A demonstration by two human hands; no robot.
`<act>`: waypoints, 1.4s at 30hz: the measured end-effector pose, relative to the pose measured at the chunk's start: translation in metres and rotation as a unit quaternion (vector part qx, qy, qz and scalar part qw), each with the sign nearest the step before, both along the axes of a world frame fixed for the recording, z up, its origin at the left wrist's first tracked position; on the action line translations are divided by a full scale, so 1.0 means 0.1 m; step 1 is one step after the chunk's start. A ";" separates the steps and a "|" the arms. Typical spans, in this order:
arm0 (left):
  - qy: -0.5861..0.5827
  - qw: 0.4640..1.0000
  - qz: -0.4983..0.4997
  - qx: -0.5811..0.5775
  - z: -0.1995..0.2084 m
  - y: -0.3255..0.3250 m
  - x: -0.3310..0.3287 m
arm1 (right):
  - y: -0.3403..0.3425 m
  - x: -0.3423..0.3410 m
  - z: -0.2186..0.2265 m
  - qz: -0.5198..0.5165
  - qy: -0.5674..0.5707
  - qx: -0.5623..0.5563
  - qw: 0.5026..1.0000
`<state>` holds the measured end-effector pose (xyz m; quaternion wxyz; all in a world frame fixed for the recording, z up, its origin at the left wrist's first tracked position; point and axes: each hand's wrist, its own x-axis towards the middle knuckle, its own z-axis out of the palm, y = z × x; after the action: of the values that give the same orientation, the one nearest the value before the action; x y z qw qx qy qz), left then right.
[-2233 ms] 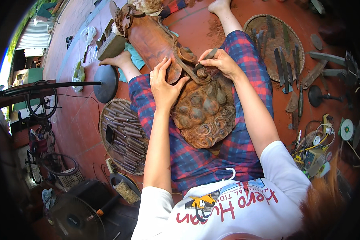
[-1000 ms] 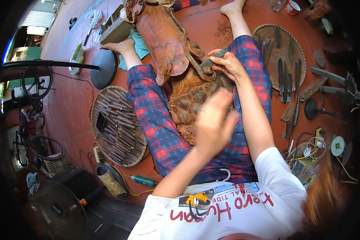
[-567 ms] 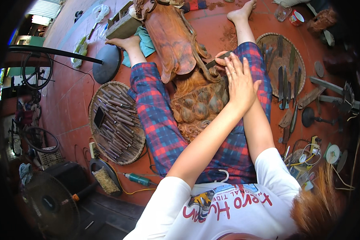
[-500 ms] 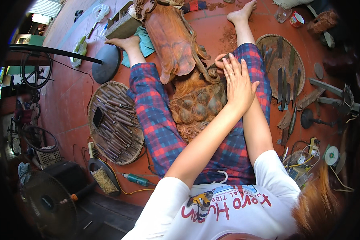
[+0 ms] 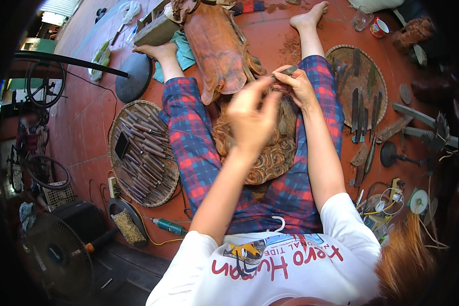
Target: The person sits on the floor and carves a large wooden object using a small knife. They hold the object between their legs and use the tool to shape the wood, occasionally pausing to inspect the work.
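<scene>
A reddish-brown wood carving [image 5: 270,153] with rounded lumps and curls lies between my legs, its smooth broad part [image 5: 217,48] reaching away from me. Over its right side, my right hand [image 5: 300,89] pinches a slim dark tool [image 5: 285,71] between thumb and fingers. The tool's kind is not clear, as the hands cover most of it. My left hand [image 5: 254,116] hovers above the carving's middle, close to the right hand. Motion smears its fingers, so I cannot tell whether they hold anything.
A round woven tray [image 5: 174,189] of several handled carving tools and a dark phone [image 5: 121,145] lies left. Another round tray [image 5: 386,92] with dark blades is right. A lamp base [image 5: 134,79], fan [image 5: 58,255], green power tool [image 5: 168,226] and cables surround me on red tiles.
My left hand has come off the right hand and moved left and nearer. My right hand has turned, so the slim tool's end now shows. More of the carving's near curls is uncovered.
</scene>
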<state>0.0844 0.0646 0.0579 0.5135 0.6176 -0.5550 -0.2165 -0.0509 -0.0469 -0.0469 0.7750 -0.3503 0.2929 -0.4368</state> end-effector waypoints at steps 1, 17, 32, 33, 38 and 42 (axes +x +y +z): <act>-0.098 0.994 0.042 -0.019 0.02 -0.01 0.25 | -0.01 0.01 0.00 0.007 0.008 -0.009 1.000; -0.355 0.934 -0.015 0.033 -0.26 -0.38 0.81 | 0.06 0.19 -0.01 -0.032 0.063 -0.141 0.987; -0.320 0.946 -0.037 -0.024 -0.26 -0.34 0.85 | -0.01 0.08 -0.03 0.043 0.064 -0.101 0.992; -0.313 0.949 -0.037 -0.018 -0.26 -0.33 0.86 | -0.01 0.09 -0.01 0.044 0.073 -0.089 0.992; -0.322 0.946 -0.033 -0.009 -0.32 -0.40 0.89 | 0.07 0.12 -0.03 -0.005 0.082 -0.117 0.990; -0.304 0.951 -0.048 -0.008 -0.27 -0.31 0.88 | 0.09 0.12 -0.01 0.039 0.075 -0.069 0.994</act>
<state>0.1729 0.0340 0.0308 0.3147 0.6224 -0.7156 -0.0384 -0.0394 -0.0379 -0.0480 0.7411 -0.4458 0.3059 -0.3981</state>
